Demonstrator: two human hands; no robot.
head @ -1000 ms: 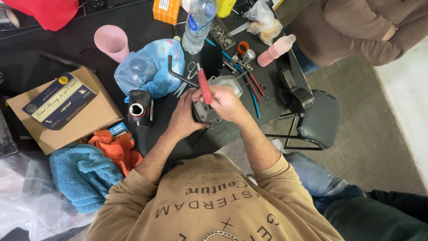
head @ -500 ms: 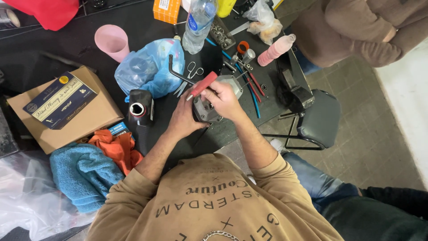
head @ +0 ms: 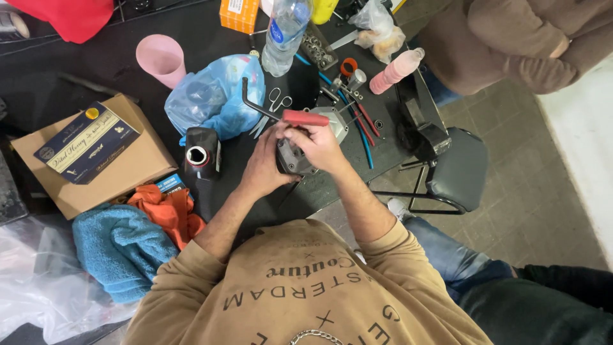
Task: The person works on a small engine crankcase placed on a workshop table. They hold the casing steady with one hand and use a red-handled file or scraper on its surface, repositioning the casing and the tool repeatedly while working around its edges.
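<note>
My left hand (head: pixel 263 167) steadies a grey metal housing (head: pixel 292 160) on the black table (head: pixel 83 70). My right hand (head: pixel 320 145) lies over the housing's top and grips a bent metal wrench with a red handle (head: pixel 305 117). The handle lies almost level, and its dark steel arm (head: pixel 252 102) reaches up and left over the table. A lighter grey metal cover (head: pixel 337 122) shows just behind my right hand.
A black cylinder part (head: pixel 199 156), blue plastic bag (head: pixel 214 96), scissors (head: pixel 274 102), pink cup (head: pixel 161 59), water bottle (head: pixel 284 32), cardboard box (head: pixel 96 166), orange and blue cloths (head: pixel 128 243) lie around. A black chair (head: pixel 456 176) and another person (head: pixel 511 38) are at right.
The red handle has swung from pointing upward to lying nearly level, turned anticlockwise. Both hands stay on the housing.
</note>
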